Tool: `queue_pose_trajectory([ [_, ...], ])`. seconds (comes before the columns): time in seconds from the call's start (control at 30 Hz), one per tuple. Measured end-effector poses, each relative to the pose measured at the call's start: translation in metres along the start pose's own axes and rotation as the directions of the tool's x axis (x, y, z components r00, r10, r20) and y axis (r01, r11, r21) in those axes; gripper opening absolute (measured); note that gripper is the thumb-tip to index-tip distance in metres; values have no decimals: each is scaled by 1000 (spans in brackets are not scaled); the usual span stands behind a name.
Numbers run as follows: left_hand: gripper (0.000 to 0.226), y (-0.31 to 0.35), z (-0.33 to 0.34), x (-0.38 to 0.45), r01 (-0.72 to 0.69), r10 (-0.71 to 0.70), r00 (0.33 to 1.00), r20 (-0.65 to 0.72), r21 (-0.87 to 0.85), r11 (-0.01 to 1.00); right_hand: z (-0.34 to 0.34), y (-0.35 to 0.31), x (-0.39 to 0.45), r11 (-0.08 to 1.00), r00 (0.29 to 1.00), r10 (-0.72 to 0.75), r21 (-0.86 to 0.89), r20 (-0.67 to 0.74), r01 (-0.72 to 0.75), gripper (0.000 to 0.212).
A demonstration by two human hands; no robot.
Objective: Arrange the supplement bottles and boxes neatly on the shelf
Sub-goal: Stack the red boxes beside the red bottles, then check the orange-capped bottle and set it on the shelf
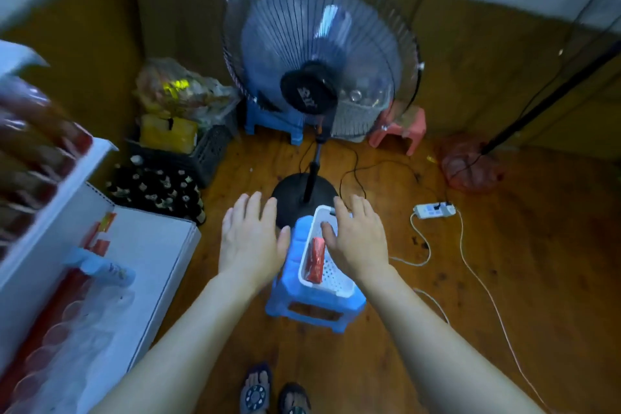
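From the head view, a red supplement box point(315, 259) lies flat in a white basket point(336, 282) on a blue stool point(302, 306), its long axis running away from the person, while the left hand point(250, 242) and right hand point(358, 242) hover open-fingered, holding nothing.

There is just one view, from a camera on the person's head. It looks forward and steeply down at the wooden floor point(504, 279). Both arms reach out from the bottom edge, so the hands are close to the camera. The person's feet point(274, 393) show at the very bottom. The wide lens bends the edges. A standing fan point(319, 70) faces the camera farther off, and white shelves point(50, 212) sit blurry at the left.
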State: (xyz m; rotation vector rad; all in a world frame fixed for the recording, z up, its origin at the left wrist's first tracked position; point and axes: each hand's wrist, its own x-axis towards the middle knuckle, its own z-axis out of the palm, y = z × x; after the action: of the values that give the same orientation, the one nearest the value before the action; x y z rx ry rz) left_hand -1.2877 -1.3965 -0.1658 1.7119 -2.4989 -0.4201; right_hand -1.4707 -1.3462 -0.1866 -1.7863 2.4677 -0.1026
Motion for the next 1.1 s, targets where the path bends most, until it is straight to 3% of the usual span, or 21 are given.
queue_pose_trajectory([
  [0.13, 56, 2, -68, -25, 32, -29, 985, -170, 19, 999, -75, -23, -7, 986, 981, -133, 76, -139, 145, 61],
  [0.27, 56, -1, -138, -69, 142, -122, 936, -330, 35, 989, -142, -58, -23, 940, 927, -326, 40, -182, 339, 66],
  [0.47, 71, -26, -210, -184, 368, -310, 843, -438, 49, 929, -203, -127, -72, 765, 757, -636, 6, -147, 644, 72],
  [0.57, 76, -44, -236, -253, 487, -406, 767, -497, 39, 873, -230, -173, -110, 624, 620, -771, 23, -147, 781, 78],
  [0.77, 66, -58, -266, -410, 727, -585, 542, -604, -13, 686, -274, -256, -221, 273, 273, -959, 17, -77, 962, 73],
  [0.97, 73, -36, -263, -592, 900, -739, 275, -615, -105, 422, -282, -313, -369, -56, -52, -997, 63, -60, 996, 82],
  [1.1, 60, -12, -251, -701, 963, -756, 89, -649, -138, 232, -279, -336, -471, -266, -257, -962, 114, -90, 957, 91],
])
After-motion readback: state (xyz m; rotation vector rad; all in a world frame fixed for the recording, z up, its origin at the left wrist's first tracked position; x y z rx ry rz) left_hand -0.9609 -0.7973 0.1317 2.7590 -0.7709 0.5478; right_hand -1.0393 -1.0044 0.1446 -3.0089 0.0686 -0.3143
